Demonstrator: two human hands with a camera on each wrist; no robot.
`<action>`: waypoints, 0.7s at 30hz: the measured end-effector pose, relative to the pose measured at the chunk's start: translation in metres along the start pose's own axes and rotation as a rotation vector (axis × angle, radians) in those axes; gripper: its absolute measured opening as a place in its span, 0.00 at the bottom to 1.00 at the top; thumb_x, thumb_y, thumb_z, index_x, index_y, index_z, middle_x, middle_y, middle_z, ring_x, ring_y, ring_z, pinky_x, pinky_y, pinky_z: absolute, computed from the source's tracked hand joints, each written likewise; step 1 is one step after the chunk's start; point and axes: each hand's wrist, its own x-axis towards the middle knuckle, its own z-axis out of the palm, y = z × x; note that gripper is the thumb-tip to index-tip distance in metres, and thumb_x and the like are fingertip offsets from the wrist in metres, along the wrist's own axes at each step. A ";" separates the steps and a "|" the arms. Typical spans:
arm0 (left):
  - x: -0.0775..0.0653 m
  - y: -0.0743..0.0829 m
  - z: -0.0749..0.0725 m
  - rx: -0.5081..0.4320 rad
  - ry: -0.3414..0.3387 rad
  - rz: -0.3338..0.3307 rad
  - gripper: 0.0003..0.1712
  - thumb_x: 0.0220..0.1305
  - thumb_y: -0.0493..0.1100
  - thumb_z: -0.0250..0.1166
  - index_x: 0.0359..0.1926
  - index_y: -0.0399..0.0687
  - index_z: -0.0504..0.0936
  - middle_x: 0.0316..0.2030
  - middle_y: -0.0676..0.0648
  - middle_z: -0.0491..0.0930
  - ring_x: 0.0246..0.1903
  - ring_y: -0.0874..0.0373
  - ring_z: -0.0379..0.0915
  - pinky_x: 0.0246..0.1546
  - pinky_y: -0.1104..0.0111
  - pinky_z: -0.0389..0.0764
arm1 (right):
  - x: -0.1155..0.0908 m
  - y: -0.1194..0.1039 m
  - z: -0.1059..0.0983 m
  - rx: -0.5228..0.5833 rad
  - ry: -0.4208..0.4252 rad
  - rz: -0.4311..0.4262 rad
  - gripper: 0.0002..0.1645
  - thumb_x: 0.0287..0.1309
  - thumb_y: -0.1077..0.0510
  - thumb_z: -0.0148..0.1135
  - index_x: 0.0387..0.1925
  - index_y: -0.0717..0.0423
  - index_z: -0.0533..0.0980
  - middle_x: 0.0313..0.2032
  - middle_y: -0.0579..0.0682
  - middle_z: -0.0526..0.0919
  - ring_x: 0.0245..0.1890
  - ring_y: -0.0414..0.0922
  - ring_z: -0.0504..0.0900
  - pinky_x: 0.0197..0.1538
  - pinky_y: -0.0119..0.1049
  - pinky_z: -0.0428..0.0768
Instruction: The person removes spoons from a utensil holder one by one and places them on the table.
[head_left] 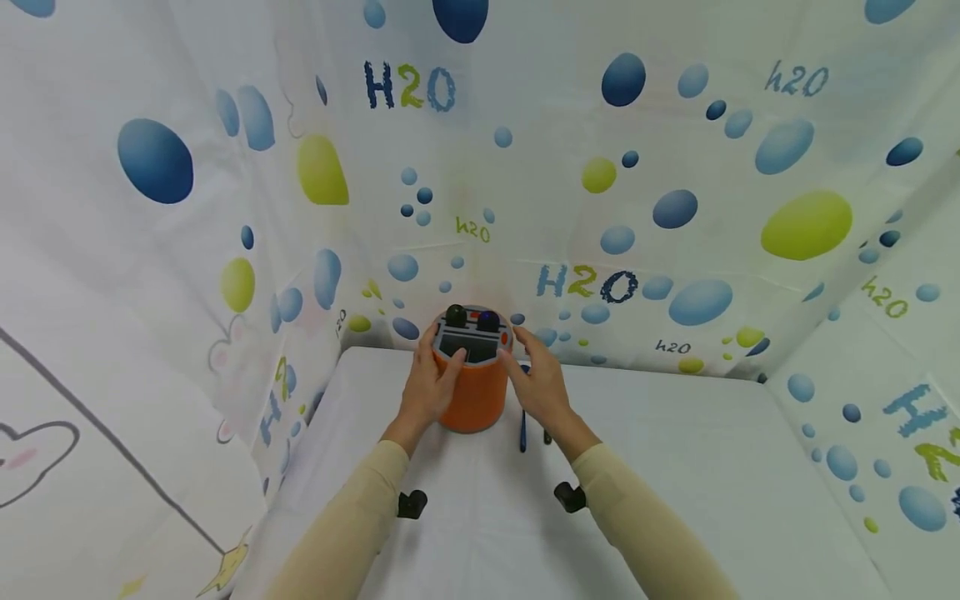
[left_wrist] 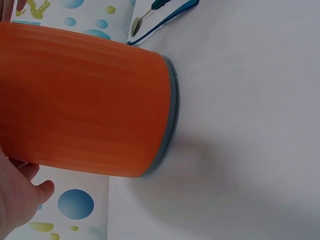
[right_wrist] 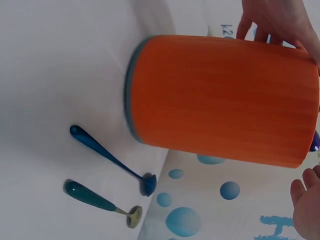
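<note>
An orange round-sided canister with a grey base stands upright at the back of the table. Its grey top carries a dark sloping panel, red buttons and two balls, one dark green and one dark blue. My left hand holds its upper left side, fingers along the wall and thumb on the panel's front. On the other side my right hand is held loosely at the top rim; in the right wrist view its fingertips look slightly apart from the wall.
A blue-handled ladle and a green-handled small spoon or ladle lie right of the canister, partly behind my right hand in the head view. White patterned sheeting rises behind and beside the white tabletop.
</note>
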 end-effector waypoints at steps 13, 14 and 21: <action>0.002 0.003 -0.002 0.048 0.035 0.030 0.47 0.73 0.73 0.51 0.83 0.64 0.46 0.76 0.42 0.60 0.70 0.41 0.66 0.71 0.42 0.69 | 0.013 0.004 -0.001 -0.049 -0.023 0.056 0.36 0.76 0.39 0.55 0.77 0.47 0.64 0.74 0.51 0.71 0.73 0.54 0.71 0.71 0.55 0.74; 0.003 0.003 -0.001 0.045 0.038 0.042 0.46 0.74 0.72 0.52 0.83 0.64 0.46 0.76 0.43 0.60 0.70 0.42 0.65 0.72 0.42 0.68 | 0.014 0.005 -0.001 -0.051 -0.020 0.052 0.36 0.76 0.39 0.55 0.77 0.47 0.65 0.74 0.51 0.71 0.73 0.55 0.71 0.71 0.55 0.74; 0.009 0.000 0.005 -0.003 0.051 0.094 0.39 0.79 0.67 0.46 0.83 0.64 0.49 0.77 0.46 0.59 0.72 0.48 0.61 0.74 0.45 0.65 | 0.023 0.009 -0.005 -0.059 -0.013 0.003 0.35 0.76 0.41 0.56 0.76 0.52 0.67 0.73 0.53 0.72 0.73 0.54 0.71 0.73 0.54 0.72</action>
